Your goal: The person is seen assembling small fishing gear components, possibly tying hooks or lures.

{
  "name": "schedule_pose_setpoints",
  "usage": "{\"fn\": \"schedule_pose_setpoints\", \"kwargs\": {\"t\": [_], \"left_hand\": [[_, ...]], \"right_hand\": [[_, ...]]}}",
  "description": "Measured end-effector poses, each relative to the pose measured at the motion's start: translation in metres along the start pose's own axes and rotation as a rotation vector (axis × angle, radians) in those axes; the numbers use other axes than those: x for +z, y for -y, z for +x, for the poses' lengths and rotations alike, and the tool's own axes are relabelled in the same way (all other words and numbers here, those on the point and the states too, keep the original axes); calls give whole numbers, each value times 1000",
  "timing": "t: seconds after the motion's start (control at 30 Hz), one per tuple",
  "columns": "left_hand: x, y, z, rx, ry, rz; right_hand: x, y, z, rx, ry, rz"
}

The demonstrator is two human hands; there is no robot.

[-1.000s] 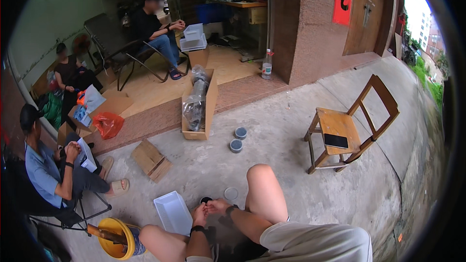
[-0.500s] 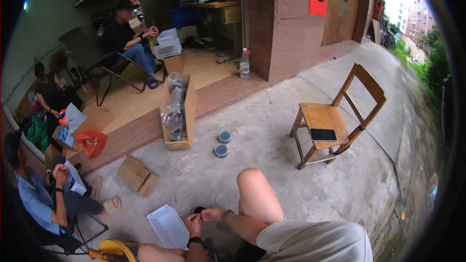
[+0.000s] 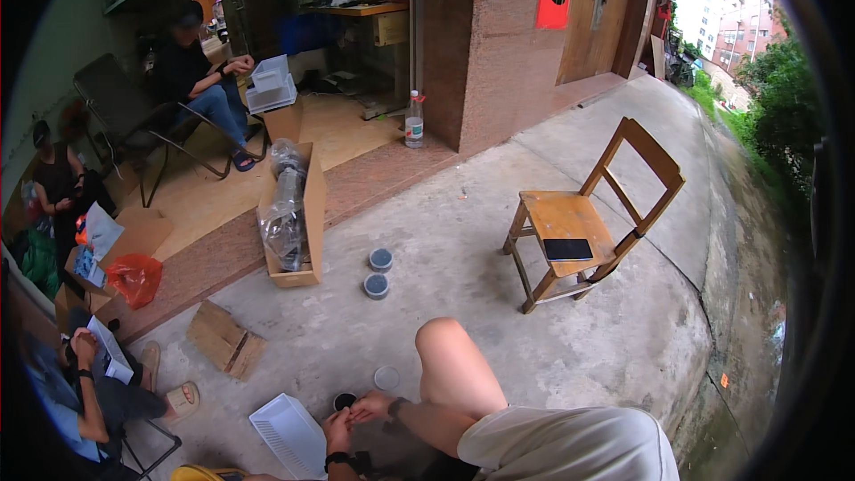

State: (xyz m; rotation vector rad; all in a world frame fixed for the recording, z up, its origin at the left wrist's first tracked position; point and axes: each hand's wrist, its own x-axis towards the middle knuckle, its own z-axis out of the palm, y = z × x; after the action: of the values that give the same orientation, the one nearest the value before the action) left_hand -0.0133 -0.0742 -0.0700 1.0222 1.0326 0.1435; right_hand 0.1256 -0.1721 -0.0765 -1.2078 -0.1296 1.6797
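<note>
My left hand (image 3: 337, 432) and my right hand (image 3: 370, 406) meet low in the picture, with fingertips pinched together. Whatever they hold, if anything, is too small to make out. Just beyond the fingers sits a small round tub (image 3: 345, 402) with dark contents, partly hidden by my hands. A clear round lid (image 3: 386, 378) lies flat on the concrete beside my right hand. To the left of my left hand stands a white slotted plastic basket (image 3: 289, 436).
Two lidded tubs (image 3: 378, 285) stand ahead. Beyond them are an open carton (image 3: 312, 214) with plastic-wrapped contents and a flattened cardboard piece (image 3: 225, 338). A wooden chair (image 3: 570, 214) bears a black phone (image 3: 568, 250). Seated co-workers (image 3: 53, 383) are at the left; a bottle (image 3: 414, 120) stands on the step.
The whole view has shifted, so the surroundings sit further left. My hands stay close together by the tub, fingers still pinched. The co-worker at far left now has hands lower, near the lap.
</note>
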Motion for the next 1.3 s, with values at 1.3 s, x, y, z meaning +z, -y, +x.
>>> {"fn": "schedule_pose_setpoints", "kwargs": {"t": [1.3], "left_hand": [[-10, -228, -74, 257, 203, -832]], "right_hand": [[115, 196, -54, -739, 289, -263]]}}
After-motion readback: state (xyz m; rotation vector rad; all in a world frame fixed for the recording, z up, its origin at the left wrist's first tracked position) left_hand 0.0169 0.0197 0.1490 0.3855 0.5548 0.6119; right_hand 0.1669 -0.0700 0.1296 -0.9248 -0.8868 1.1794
